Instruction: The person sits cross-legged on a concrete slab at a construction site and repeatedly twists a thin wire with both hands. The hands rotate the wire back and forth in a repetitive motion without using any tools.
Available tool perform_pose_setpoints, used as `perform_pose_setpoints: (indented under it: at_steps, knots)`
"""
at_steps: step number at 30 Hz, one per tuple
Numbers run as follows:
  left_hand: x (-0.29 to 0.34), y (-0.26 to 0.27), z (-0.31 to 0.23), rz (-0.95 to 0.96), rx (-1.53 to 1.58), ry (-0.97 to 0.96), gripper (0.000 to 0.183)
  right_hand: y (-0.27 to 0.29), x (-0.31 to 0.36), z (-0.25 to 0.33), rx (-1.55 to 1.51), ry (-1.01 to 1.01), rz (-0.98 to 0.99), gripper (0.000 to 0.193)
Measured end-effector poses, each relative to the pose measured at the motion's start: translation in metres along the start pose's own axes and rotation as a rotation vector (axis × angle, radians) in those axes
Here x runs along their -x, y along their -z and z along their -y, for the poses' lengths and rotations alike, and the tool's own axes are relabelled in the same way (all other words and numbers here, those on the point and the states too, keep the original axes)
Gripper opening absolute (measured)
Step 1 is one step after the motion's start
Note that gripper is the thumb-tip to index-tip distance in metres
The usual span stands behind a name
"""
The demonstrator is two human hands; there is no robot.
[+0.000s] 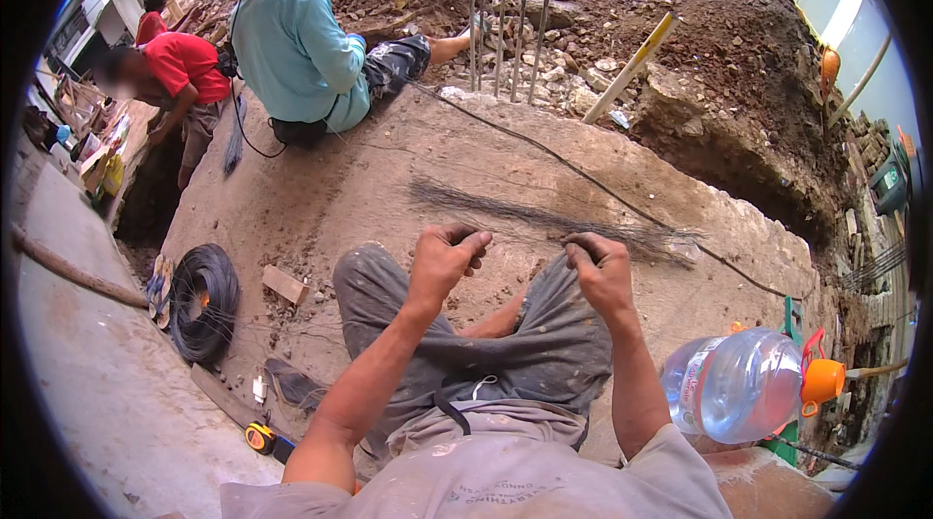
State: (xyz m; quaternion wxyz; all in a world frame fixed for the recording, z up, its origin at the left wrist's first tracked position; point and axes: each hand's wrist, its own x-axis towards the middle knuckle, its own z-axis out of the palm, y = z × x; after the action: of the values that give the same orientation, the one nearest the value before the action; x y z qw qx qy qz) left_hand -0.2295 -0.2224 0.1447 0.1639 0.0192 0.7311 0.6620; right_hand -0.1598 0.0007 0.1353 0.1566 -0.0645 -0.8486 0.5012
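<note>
I sit cross-legged on a concrete slab (379, 193), both hands raised over my knees and apart from each other. My left hand (442, 264) is closed in a pinch, thumb against the fingers. My right hand (598, 268) pinches likewise above the right knee. Whatever the fingertips hold is too thin or too hidden to make out. Just beyond the hands lies a long loose bundle of cut dark wires (544, 216), its right end fanning out close to my right hand. At the left stands a coil of black wire (204, 300).
A large clear water bottle (734, 385) with an orange cap lies at my right. A tape measure (260, 437) and a brick piece (285, 284) are at my left. A black cable (544, 148) crosses the slab. Upright steel bars (501, 23) rise ahead; a person in light blue (296, 48) sits near.
</note>
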Motion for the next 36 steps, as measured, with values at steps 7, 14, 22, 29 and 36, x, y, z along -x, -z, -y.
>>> perform_pose_setpoints:
  at_steps: [7, 14, 22, 29, 36]
  knots:
    - [-0.003, 0.011, -0.005, 0.134, 0.149, 0.024, 0.024, 0.056, -0.016, 0.039, -0.161, -0.079, 0.604, 0.020]
    - [-0.001, 0.012, -0.010, 0.096, -0.124, -0.007, 0.023, 0.027, -0.014, 0.040, 0.710, -0.006, 0.399, 0.023]
    - [0.007, 0.007, -0.015, -0.045, -0.125, 0.012, 0.027, 0.031, -0.009, 0.012, -0.147, -0.162, 0.066, 0.019]
    - [0.006, 0.007, -0.019, 0.053, -0.023, 0.025, 0.024, 0.083, -0.015, 0.035, -0.189, -0.185, 0.670, 0.021]
    - [0.002, 0.021, -0.011, 0.020, -0.048, -0.019, 0.023, 0.067, -0.012, 0.046, -0.034, -0.056, 0.530, 0.019]
